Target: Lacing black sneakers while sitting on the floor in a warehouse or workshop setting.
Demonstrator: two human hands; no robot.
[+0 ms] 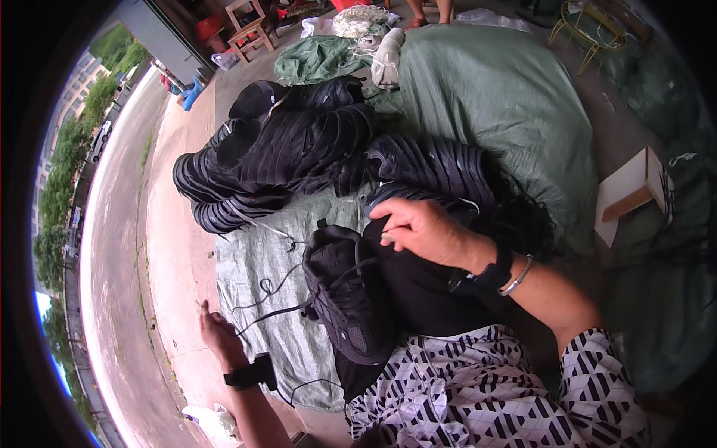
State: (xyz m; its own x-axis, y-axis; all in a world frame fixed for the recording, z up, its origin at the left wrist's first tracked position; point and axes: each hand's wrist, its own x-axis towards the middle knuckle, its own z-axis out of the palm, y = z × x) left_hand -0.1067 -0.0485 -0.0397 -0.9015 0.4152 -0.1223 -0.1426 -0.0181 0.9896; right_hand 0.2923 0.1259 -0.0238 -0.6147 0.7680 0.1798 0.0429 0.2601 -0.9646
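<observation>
A black shoe point(347, 299) lies on my lap, its opening turned away from me. Dark laces run out of its eyelets. Off to the left, my left hand point(218, 337) is closed round one shoelace point(272, 316), which stretches from the shoe to the fingers. Above the shoe's right side, my right hand point(429, 233) is pinched shut, and the other lace end point(364, 266) leads up toward its fingertips. The exact grip there is partly hidden. Another loop of lace point(270, 287) curls over the green sheet beside the shoe.
Stacks of black shoe uppers point(291, 138) lie ahead on a green woven sheet point(250, 272), with another row point(441, 168) nearer the right. A large green covered bundle point(493, 89) stands behind. An open box point(635, 190), yellow stool point(586, 30) and wooden chair point(249, 28) are around. Someone's feet point(429, 19) show at the back.
</observation>
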